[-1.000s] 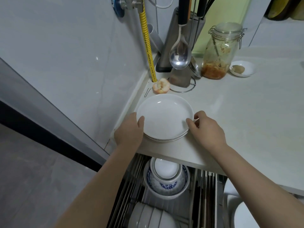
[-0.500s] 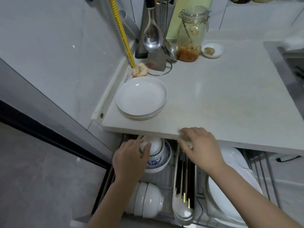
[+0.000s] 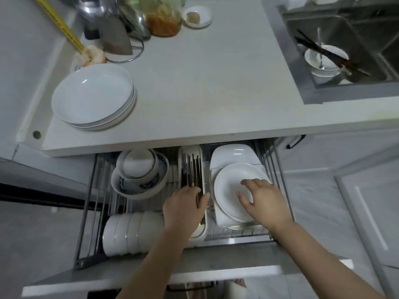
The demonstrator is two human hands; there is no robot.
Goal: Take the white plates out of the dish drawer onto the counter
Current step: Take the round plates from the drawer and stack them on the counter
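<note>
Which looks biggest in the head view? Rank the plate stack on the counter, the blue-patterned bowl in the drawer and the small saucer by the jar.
1. plate stack
2. blue-patterned bowl, though it sits lower, so farther off
3. small saucer

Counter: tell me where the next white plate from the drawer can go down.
Bare counter runs wide between the stacked plates on its left and the sink on its right. The back left corner is crowded: jar, small dish, utensil stand.

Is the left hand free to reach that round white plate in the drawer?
Probably yes: the left hand hovers open over the cutlery tray, right beside the round plate, with nothing between them.
</note>
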